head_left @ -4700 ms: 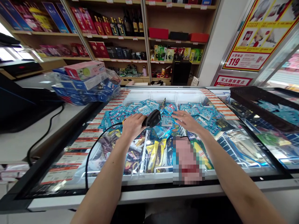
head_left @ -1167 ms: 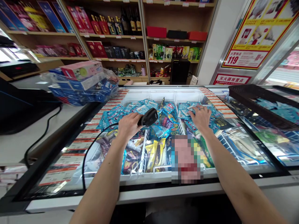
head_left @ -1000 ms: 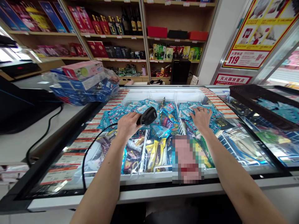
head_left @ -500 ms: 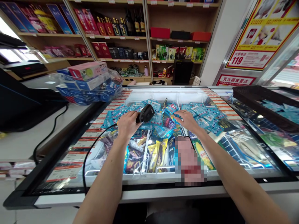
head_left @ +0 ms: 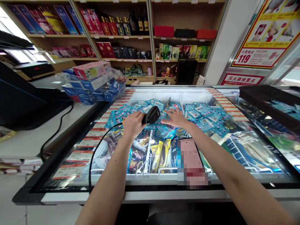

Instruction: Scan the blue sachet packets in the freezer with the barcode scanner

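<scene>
My left hand (head_left: 132, 125) is closed round the handle of a black barcode scanner (head_left: 152, 115), whose head faces right; its cable hangs down to the left. To the right of the scanner, my right hand (head_left: 176, 118) is stretched over the middle of the glass freezer top, fingers apart. No packet shows in its grasp, and what lies under the palm is hidden. Flat blue packets (head_left: 119, 115) are spread to the left and behind the scanner. Another pile of blue packets (head_left: 207, 115) lies to the right of my right hand.
Bagged boxes (head_left: 93, 84) stand at the back left. A phone (head_left: 191, 153), partly pixelated, lies near the front edge. Wrapped ice creams (head_left: 160, 154) show through the glass of the freezer (head_left: 164, 195). A dark basket (head_left: 269, 104) with blue packets is at the right.
My right hand has moved left, closer to the scanner, with its fingers more stretched out. My left hand still holds the scanner. The whole view has shifted slightly.
</scene>
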`<state>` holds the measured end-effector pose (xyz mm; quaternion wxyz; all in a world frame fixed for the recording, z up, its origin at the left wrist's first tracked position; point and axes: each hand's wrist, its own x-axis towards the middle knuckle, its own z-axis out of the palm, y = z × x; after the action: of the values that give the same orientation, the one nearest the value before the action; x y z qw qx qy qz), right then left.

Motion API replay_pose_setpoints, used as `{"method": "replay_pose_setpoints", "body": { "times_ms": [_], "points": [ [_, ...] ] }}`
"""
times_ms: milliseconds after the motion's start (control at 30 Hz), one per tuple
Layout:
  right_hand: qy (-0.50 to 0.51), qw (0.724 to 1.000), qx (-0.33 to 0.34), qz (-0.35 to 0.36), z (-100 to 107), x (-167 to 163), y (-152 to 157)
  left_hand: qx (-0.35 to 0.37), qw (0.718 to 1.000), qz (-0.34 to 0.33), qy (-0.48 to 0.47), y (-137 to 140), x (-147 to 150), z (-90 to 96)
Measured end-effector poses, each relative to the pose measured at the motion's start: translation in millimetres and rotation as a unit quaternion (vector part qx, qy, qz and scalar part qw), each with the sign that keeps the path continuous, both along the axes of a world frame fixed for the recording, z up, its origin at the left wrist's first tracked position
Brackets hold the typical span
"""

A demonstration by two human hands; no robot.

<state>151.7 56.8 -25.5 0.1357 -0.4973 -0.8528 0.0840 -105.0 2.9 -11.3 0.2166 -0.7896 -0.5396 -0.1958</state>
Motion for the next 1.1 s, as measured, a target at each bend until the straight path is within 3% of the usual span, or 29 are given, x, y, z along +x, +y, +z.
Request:
{"method": "replay_pose_setpoints", "body": {
  "times_ms": [200, 333, 433, 533, 633, 800, 933, 1033, 1100],
  "points": [
    [0.043, 0.999, -0.016, -0.002, -3.8, 3.6, 11.2, 0.003, 1.0, 0.002, 0.004, -0.3, -0.9, -0.5],
    [0.171, 0.984, -0.027, -0.033, -15.6, 18.5, 15.0, 0.008, 1.0, -0.001, 0.002, -0.8, -1.3, -0.1],
    [0.315, 0.944, -0.074, -0.061, -22.5, 30.7, 12.5, 0.008, 1.0, -0.009, -0.001, -0.4, 0.3, -0.9],
    [0.443, 0.885, -0.127, -0.074, -28.3, 38.1, 8.4, 0.005, 1.0, -0.022, -0.001, -0.7, 3.6, -1.1],
    [0.517, 0.842, -0.128, -0.084, -35.7, 41.2, 7.2, -0.002, 0.999, -0.036, 0.004, -1.9, 7.2, -0.1],
    [0.501, 0.861, -0.003, -0.083, -44.3, 47.1, 9.6, -0.008, 0.999, -0.046, 0.013, -3.8, 10.2, 1.9],
    [0.462, 0.876, 0.088, -0.102, -37.4, 53.3, 0.8, -0.01, 0.998, -0.06, 0.012, -5.0, 11.8, 3.5],
    [0.439, 0.884, 0.126, -0.1, -32.1, 54.9, -5.8, -0.013, 0.998, -0.068, 0.012, -5.6, 13.5, 4.3],
    [0.42, 0.895, 0.117, -0.093, -33.4, 54.7, -5.5, -0.015, 0.997, -0.073, 0.012, -5.8, 14.7, 4.2]
  ]
}}
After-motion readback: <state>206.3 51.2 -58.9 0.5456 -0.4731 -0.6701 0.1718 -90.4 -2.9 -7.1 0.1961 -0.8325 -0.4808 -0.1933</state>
